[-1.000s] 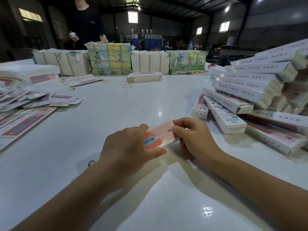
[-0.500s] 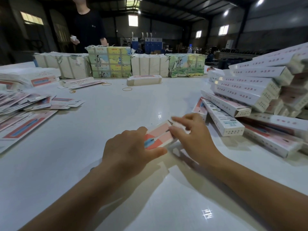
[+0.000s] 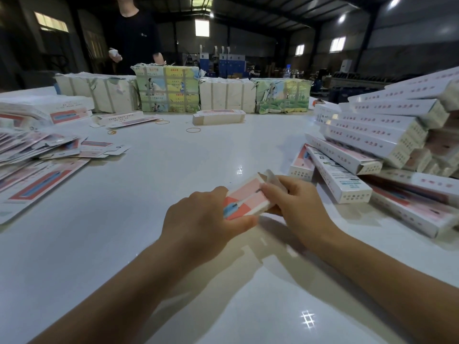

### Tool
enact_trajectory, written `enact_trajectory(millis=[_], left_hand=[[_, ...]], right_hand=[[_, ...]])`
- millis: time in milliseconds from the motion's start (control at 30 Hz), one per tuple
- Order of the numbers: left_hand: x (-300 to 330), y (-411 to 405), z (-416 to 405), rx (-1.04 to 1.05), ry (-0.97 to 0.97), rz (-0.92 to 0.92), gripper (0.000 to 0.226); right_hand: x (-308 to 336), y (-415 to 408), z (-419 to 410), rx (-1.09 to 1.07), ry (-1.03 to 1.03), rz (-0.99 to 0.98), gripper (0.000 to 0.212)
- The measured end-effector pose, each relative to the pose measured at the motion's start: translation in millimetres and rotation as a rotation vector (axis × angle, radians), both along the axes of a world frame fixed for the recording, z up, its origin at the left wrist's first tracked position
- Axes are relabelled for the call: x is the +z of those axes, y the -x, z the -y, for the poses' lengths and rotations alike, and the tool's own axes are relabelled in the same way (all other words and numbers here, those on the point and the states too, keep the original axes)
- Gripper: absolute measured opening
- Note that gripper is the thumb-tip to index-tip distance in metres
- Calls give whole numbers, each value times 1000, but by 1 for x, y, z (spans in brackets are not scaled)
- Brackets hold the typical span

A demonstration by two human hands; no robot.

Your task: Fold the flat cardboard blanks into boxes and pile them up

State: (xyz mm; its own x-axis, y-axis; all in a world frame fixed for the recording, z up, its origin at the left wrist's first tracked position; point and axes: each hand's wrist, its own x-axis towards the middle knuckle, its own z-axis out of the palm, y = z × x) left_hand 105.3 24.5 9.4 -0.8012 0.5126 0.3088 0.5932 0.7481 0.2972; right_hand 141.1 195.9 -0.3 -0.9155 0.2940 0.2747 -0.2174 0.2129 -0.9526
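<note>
A long pink and white box (image 3: 244, 197) lies across the white table (image 3: 173, 184) in front of me, mostly hidden under my hands. My left hand (image 3: 201, 219) grips its near part, thumb along the side. At the far end my right hand (image 3: 293, 202) curls its fingers round the box, with an end flap (image 3: 269, 175) standing up beside them. Flat printed blanks (image 3: 37, 155) lie fanned out at the left. A pile of folded boxes (image 3: 387, 145) rises at the right.
Wrapped bundles (image 3: 169, 89) line the far edge, and a person in a dark shirt (image 3: 135, 38) stands behind them. One folded box (image 3: 218, 116) and loose rubber bands (image 3: 193, 130) lie mid-table. More blanks are stacked at the far left (image 3: 47, 109).
My right hand lifted its fingers off the box end, then came back down onto it. The end flap now stands more upright. The left hand kept its grip.
</note>
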Motion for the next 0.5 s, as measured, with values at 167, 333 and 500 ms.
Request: enact_trajectory(millis=[167,333,500], left_hand=[[-1,-2,2,18,59,-101,48],[-3,0,5,56,42,-244,60],[-6,2,5,29,-67,-314,67]], right_hand=[[-3,-9,10,-150,-652,-122,19],[0,-9,16,-22,-254,-46,21],[14,-4,6,166,427,59,24]])
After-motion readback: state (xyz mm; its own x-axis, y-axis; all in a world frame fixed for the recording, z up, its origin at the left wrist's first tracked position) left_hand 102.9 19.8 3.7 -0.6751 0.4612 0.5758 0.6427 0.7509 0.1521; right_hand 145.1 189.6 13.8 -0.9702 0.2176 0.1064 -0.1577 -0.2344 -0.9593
